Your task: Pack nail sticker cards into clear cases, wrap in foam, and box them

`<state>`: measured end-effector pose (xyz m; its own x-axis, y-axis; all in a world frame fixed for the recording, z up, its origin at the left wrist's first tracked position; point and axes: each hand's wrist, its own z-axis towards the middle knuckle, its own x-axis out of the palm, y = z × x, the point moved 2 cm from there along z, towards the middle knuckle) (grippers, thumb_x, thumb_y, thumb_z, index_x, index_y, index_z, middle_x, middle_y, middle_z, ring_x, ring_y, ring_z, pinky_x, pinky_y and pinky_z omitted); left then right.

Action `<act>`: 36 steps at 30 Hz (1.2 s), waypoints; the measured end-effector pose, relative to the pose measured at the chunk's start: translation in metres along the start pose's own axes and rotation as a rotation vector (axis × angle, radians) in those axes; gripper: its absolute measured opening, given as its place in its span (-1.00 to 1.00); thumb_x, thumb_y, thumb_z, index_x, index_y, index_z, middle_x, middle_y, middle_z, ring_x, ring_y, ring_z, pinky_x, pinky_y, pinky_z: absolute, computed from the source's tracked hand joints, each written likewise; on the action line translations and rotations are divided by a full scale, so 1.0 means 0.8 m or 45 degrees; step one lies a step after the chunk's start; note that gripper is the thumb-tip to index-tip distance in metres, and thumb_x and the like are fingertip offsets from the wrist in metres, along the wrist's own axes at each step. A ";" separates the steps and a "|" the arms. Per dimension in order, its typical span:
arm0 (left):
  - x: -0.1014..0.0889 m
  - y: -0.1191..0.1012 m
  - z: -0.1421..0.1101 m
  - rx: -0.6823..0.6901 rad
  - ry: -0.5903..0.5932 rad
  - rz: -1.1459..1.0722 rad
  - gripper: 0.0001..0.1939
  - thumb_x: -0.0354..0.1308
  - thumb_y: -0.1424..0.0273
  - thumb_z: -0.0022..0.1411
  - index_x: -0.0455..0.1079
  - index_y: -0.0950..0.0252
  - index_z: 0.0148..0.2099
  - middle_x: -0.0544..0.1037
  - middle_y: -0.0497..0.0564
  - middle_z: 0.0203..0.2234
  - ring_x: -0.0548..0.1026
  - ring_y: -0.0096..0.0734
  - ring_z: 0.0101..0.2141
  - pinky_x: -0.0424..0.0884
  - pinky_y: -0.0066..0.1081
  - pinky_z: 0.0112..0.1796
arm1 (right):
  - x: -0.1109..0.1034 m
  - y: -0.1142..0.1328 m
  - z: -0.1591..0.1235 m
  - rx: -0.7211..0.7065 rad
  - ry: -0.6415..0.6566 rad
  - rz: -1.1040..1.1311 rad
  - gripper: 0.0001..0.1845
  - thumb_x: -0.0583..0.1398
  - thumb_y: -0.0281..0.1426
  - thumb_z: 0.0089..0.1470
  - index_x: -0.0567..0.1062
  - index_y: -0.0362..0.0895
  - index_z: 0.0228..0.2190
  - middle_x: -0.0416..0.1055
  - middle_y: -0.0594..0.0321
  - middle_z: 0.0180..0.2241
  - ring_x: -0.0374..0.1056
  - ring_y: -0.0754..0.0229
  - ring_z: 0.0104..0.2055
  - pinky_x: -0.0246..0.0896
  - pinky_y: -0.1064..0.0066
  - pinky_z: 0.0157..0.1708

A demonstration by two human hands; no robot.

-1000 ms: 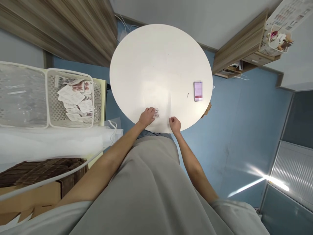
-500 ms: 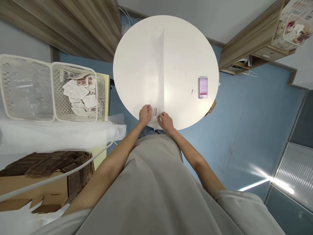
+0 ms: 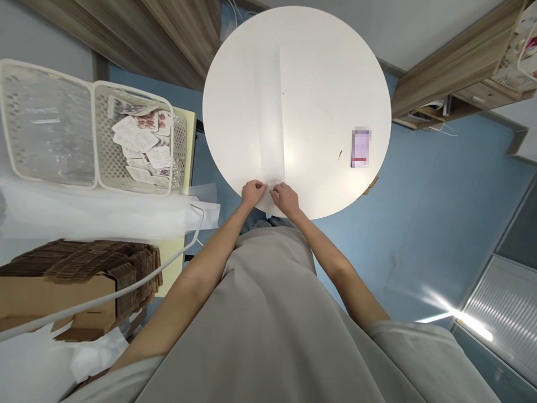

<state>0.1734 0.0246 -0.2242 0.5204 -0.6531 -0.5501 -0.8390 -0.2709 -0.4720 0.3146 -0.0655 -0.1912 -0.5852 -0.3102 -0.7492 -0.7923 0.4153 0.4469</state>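
Note:
A strip of translucent plastic wrap (image 3: 271, 112) lies lengthwise on the round white table (image 3: 327, 73), with its near end crumpled between my hands. My left hand (image 3: 253, 193) is closed, thumb and index finger pinched at the left corner of that end. Across from it, my right hand (image 3: 286, 198) has its fingers curled onto the right side of the wrap. The small packet with reddish print seen earlier does not show; the wrap or my fingers hide it.
A pixelated lilac box-like thing (image 3: 361, 148) lies at the table's right. Left of me stand a white basket of printed packets (image 3: 140, 140), a basket of clear plastic bags (image 3: 54, 134), a roll of white wrap (image 3: 104, 215) and stacked flat cardboard boxes (image 3: 88, 268).
The small packet between my hands has gone out of sight. My hands have drawn closer together over the wrap's near end. The view has shifted slightly.

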 end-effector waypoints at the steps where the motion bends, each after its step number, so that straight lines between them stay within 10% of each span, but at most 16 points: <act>1: 0.001 0.000 0.001 0.002 -0.006 0.013 -0.80 0.27 0.21 0.35 0.62 0.20 -0.12 0.75 0.12 -0.08 0.65 -0.06 -0.02 0.52 -0.22 0.06 | -0.004 -0.008 0.000 0.075 -0.051 0.051 -0.68 0.10 -0.20 0.55 0.58 -0.10 -0.04 0.53 0.05 -0.01 0.45 0.02 0.04 0.35 0.30 -0.03; 21: 0.022 -0.011 0.002 -0.093 -0.114 0.130 -0.89 0.16 0.30 0.42 0.49 0.18 -0.13 0.67 0.19 -0.11 0.59 0.10 0.00 0.53 0.02 0.02 | 0.001 -0.044 0.033 0.544 -0.075 0.486 -0.80 0.28 -0.21 0.34 0.45 -0.06 -0.19 0.60 0.12 -0.11 0.51 0.04 -0.09 0.39 0.24 -0.04; 30: 0.027 -0.023 -0.002 0.529 -0.072 0.201 -0.66 -0.07 0.59 0.42 0.46 0.17 0.02 0.51 0.18 0.03 0.47 -0.01 0.10 0.48 -0.04 0.13 | 0.010 -0.049 0.036 0.600 -0.094 0.517 -0.79 0.30 -0.19 0.32 0.47 -0.06 -0.16 0.62 0.10 -0.09 0.54 0.01 -0.02 0.40 0.23 0.03; 36: 0.021 -0.022 -0.007 0.606 -0.056 0.178 -0.55 -0.13 0.59 0.44 0.45 0.18 0.18 0.47 0.17 0.18 0.47 -0.10 0.17 0.44 -0.14 0.21 | 0.009 -0.054 0.041 0.638 -0.084 0.551 -0.74 0.34 -0.19 0.28 0.53 -0.08 -0.13 0.65 0.09 -0.08 0.57 0.01 0.03 0.42 0.22 0.07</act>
<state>0.1959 0.0140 -0.2213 0.4231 -0.6270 -0.6541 -0.7408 0.1762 -0.6482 0.3504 -0.0581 -0.2319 -0.8081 0.0201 -0.5886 -0.3027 0.8431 0.4444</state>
